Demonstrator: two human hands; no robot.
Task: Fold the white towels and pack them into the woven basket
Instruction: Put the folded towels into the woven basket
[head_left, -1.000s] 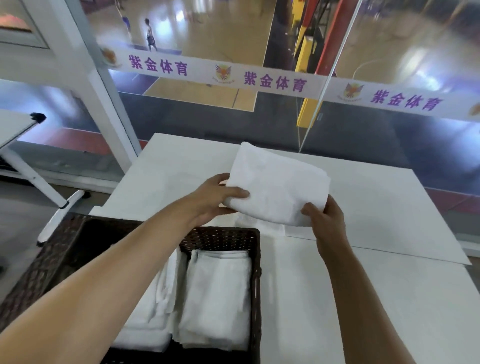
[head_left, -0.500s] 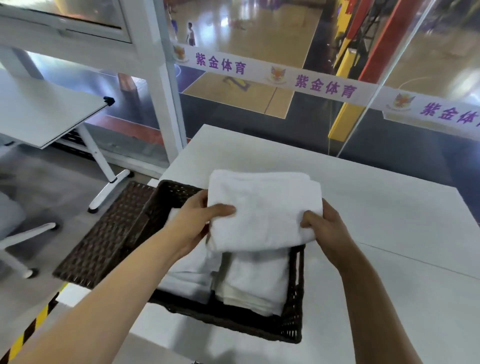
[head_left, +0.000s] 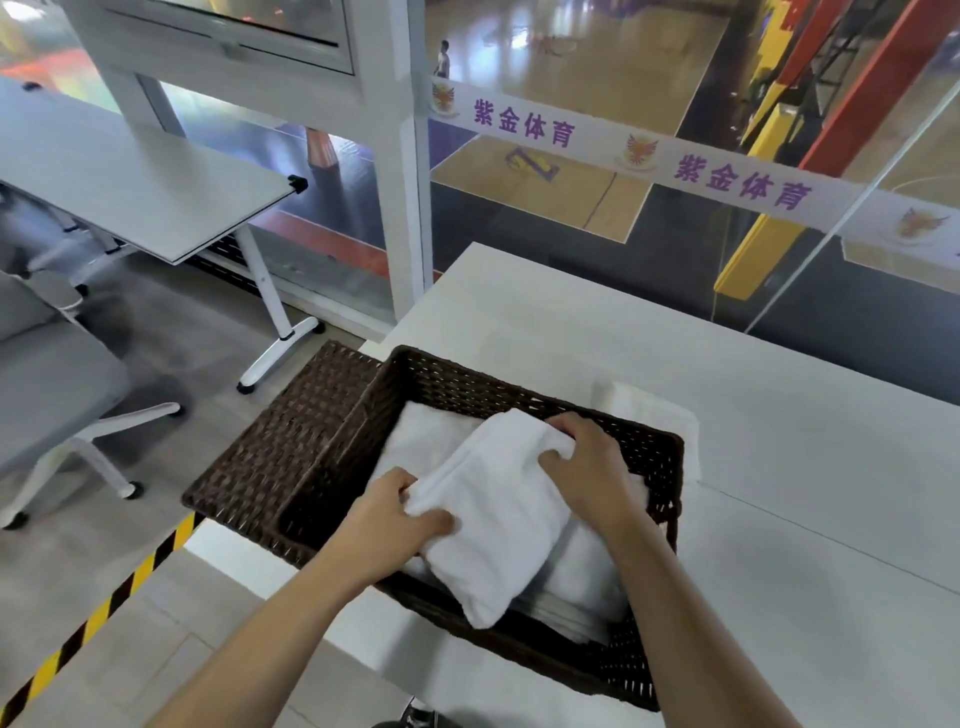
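Lowers the folded towel (head_left: 498, 530), airborne a moment ago, into the woven basket (head_left: 467, 384). Clamps it between left hand (head_left: 384, 525) and right hand (head_left: 587, 467); probably needs only releasing.

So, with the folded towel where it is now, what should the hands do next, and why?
Probably turn the folded towel square with the woven basket and set it down flat before letting go. The left hand and right hand both grip it, and it sits skewed over the packed towels.
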